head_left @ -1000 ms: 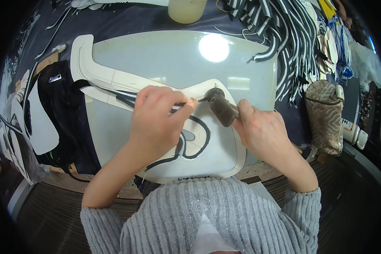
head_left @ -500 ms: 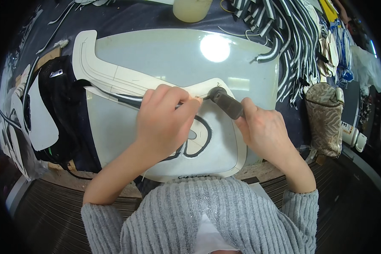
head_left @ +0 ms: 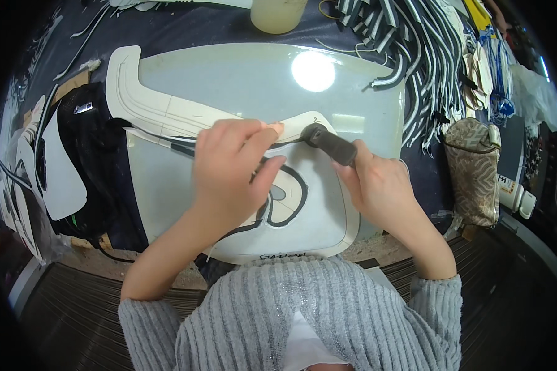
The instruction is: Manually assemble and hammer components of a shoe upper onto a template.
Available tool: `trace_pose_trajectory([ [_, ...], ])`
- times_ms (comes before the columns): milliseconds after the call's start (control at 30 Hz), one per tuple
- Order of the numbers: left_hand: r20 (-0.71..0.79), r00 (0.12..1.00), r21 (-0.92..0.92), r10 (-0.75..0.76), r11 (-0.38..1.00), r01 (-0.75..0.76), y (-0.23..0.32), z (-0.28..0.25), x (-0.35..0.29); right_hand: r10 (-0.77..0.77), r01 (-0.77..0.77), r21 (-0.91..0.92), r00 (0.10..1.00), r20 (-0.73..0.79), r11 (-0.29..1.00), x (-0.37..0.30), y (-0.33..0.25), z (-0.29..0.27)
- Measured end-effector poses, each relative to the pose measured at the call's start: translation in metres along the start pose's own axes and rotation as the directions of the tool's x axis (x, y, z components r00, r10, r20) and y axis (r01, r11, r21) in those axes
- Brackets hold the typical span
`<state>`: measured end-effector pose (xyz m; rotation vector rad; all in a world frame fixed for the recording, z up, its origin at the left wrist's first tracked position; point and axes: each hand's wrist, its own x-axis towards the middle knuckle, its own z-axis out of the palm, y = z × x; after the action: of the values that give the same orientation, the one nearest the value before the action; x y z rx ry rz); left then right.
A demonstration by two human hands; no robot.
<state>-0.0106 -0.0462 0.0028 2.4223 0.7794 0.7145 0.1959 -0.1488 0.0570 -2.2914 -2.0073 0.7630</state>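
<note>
My right hand [head_left: 387, 188] is closed around a dark short-handled hammer [head_left: 337, 147]. Its rounded head rests on or just over the right part of a long, curved cream piece [head_left: 182, 111] marked with pencil lines. My left hand [head_left: 226, 164] lies over the middle of this piece, thumb and index finger apart, with the index fingertip near its edge. A thin dark strip [head_left: 286, 144] follows that edge between my left fingers and the hammer. Closer to me, a cream cut-out with a dark rim [head_left: 299, 213] curves around an oval hole. My left palm hides part of both.
Under the work is a pale glossy board [head_left: 229, 71] on a dark-covered table. A bundle of grey and white strips [head_left: 414, 80] hangs at the far right, near a patterned pouch [head_left: 474, 170]. A yellowish tub [head_left: 278, 15] stands at the back; a black bag [head_left: 83, 136] lies left.
My left thumb has moved away from the index finger, and that hand has shifted slightly left off the edge near the hammer. The hammer has moved only slightly.
</note>
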Motion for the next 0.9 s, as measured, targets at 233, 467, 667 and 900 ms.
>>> trace_pose_trajectory([
  [233,0.069,0.997,0.022,-0.025,0.999,0.023,0.003,0.005,0.010,-0.008,0.012,0.060,0.998,-0.058,0.998,-0.001,0.003,0.008],
  [467,-0.008,0.998,0.049,-0.060,0.997,0.061,0.005,0.015,0.013,0.019,-0.010,0.135,0.998,-0.066,0.991,-0.008,0.001,0.007],
  [667,0.066,0.992,0.132,-0.110,0.986,0.101,0.006,0.009,0.010,-0.025,0.027,0.028,0.997,-0.069,0.999,-0.014,-0.006,0.006],
  [900,0.110,0.994,0.189,0.010,0.981,-0.031,0.005,-0.007,-0.004,-0.004,0.004,-0.043,1.000,-0.022,0.999,-0.012,-0.006,0.002],
])
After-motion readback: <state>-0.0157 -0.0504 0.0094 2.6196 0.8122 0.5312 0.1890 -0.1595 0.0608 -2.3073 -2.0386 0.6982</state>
